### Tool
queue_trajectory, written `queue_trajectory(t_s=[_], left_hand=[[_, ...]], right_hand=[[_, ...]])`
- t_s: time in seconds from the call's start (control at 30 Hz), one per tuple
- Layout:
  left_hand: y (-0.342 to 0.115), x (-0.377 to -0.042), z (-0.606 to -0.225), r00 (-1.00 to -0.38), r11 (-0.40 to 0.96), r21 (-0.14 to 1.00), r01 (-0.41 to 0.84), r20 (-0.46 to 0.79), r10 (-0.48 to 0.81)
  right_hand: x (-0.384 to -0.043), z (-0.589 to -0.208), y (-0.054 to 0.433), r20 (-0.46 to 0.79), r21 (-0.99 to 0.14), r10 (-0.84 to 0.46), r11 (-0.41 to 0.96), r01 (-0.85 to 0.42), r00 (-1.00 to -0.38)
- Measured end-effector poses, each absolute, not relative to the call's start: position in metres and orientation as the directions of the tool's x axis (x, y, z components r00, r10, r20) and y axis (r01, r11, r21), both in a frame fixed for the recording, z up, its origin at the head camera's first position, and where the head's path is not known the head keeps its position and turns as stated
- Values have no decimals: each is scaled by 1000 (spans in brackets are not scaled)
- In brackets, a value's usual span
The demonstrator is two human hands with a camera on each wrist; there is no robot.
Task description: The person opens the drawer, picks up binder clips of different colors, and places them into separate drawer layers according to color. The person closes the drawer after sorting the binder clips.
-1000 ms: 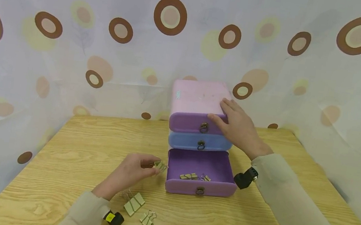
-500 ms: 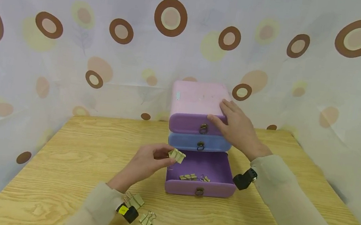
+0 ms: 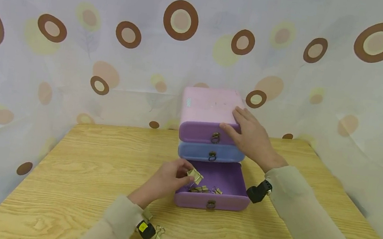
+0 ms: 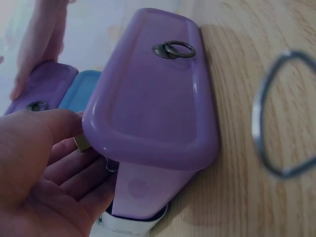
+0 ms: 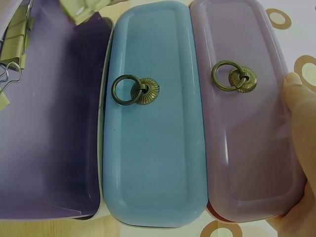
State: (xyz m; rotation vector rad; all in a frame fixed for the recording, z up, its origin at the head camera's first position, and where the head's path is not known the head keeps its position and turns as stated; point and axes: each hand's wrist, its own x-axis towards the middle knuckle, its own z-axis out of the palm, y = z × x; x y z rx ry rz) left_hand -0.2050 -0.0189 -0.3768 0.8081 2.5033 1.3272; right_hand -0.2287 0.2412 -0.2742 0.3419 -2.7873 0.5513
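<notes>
My left hand (image 3: 166,181) pinches a gold binder clip (image 3: 195,176) between thumb and fingers, over the left side of the open purple bottom drawer (image 3: 211,201). Inside that drawer lie a binder clip (image 3: 199,189) and a smaller clip (image 3: 217,191) near its front wall. My right hand (image 3: 252,137) rests on the right edge of the drawer cabinet's pink top (image 3: 211,106), its thumb against the purple top drawer (image 3: 197,132). In the right wrist view the held binder clip (image 5: 81,7) shows above the drawer, blurred.
Between the purple drawers sits the closed blue middle drawer (image 3: 194,151). Two more binder clips lie on the wooden table (image 3: 99,172) by my left wrist: one clip (image 3: 156,237) in front, another clip (image 3: 147,214) partly hidden. A patterned cloth (image 3: 140,65) hangs behind.
My left hand has carried the binder clip rightward from beside the bottom drawer to over its inside, then lowered it a little. My right hand stays on the cabinet.
</notes>
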Motion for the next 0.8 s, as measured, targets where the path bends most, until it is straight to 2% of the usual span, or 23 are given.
queue_trajectory(t_s=[0.23, 0.5, 0.6, 0.8], left_hand=[[-11, -200, -377, -806, 512, 721, 467, 108, 583], [-10, -199, -380, -746, 525, 581, 622, 235, 623], [-9, -200, -379, -741, 527, 566, 634, 251, 623], [-6, -202, -377, -748, 554, 559, 617, 198, 633]], right_hand=[[-227, -274, 241, 320, -334, -175, 899, -284, -931], [-227, -273, 242, 327, -327, -178, 900, -287, -928], [-227, -273, 243, 329, -326, -178, 900, -288, -928], [-227, -273, 243, 327, -326, -178, 901, -287, -928]])
